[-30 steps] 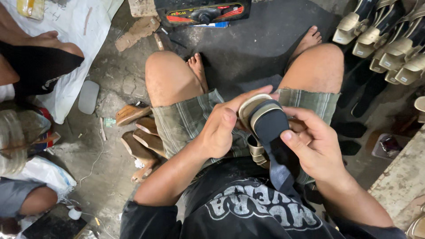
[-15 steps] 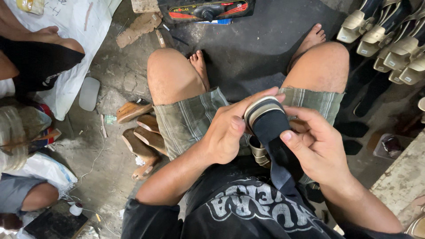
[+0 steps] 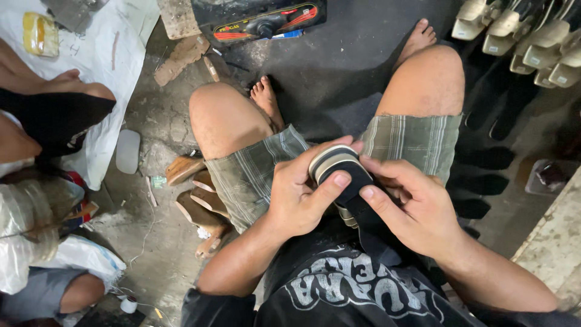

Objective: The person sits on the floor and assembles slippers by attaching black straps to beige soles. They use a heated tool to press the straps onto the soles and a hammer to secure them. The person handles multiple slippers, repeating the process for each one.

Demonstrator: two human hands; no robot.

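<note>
We look down on both hands working over the lap, between the knees of plaid shorts (image 3: 254,175). The left hand (image 3: 296,197) has its grip closed around the black sandal sole with a pale striped edge (image 3: 339,172), fingers curled behind it, thumb pressed on the dark top face. The right hand (image 3: 417,209) grips the same sole from the other side, forefinger and thumb pinching its lower part. The sole stands tilted, rounded end up, above the lap. On the concrete floor (image 3: 339,66) by the left thigh lies a small heap of tan wooden soles (image 3: 200,203). Ahead sits a black flat appliance with a red and yellow label (image 3: 260,18). Upper right, rows of cream shoe heels (image 3: 532,42). Upper left, a yellow packet (image 3: 41,33) on a white sheet (image 3: 103,54).
</note>
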